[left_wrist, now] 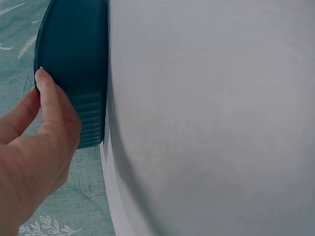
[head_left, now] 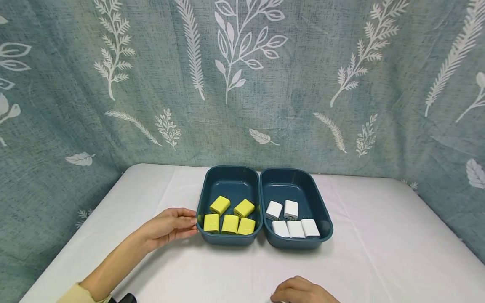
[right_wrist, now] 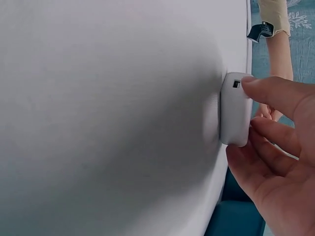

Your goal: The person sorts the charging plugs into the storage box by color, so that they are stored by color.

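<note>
At the left dark blue bin [head_left: 229, 240], my left hand [head_left: 172, 227] holds the side rim by its fingertips. The left wrist view shows the thumb and a finger of that hand [left_wrist: 42, 132] at the bin's rim [left_wrist: 74, 49]. Several yellow plug-in chargers [head_left: 230, 224] lie inside this bin. Low in the head view, my right hand [head_left: 303, 291] is partly cut off by the frame. It pinches a white plug-in charger [right_wrist: 235, 113] between thumb and fingers, down at the tabletop. The charger's port faces the wrist camera.
A second dark blue bin [head_left: 322, 210] stands right beside the first, with several white chargers [head_left: 295, 229] toward its near end. Both bins sit on a white-covered table [head_left: 379, 252]. Behind hangs a green leaf-print curtain [head_left: 303, 84].
</note>
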### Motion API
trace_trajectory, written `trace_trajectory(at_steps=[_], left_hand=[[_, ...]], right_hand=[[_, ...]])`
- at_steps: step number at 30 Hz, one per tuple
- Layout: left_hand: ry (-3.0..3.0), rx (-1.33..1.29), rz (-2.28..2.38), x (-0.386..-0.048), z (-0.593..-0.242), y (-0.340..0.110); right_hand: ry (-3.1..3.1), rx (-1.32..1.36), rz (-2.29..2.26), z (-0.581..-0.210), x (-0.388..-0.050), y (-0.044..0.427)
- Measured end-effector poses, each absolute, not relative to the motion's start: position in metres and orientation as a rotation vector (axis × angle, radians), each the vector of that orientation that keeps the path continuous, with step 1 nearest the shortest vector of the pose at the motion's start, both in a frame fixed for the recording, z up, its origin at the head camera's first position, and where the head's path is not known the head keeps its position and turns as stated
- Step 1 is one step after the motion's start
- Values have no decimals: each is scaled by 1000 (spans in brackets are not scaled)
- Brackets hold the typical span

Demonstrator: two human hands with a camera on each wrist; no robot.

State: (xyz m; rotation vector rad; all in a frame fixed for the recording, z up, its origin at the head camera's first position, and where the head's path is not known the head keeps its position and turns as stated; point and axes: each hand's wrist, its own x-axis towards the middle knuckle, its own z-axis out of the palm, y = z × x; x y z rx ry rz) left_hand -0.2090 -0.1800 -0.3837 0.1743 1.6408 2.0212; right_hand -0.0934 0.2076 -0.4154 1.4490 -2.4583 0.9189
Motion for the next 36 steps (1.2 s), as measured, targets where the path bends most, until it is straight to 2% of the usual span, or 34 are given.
trace_trajectory(at_steps=[8, 14, 20, 27, 36], left_hand=[[1641, 161, 2022, -209, -383, -179], [1645, 162, 2019, -208, -384, -179], [1645, 166, 2018, -208, -383, -180], [1641, 169, 2018, -208, -383, -179], [1643, 172, 2021, -208, -383, -180]], right_hand=[[-2483, 1392, 1001, -414, -92, 212], [-2665, 1396, 987, -394, -98, 226], [-2569, 1435, 944, -373, -108, 237], [-2681, 1219, 993, -351, -115, 246], [-2367, 1255, 871, -344, -138, 260]])
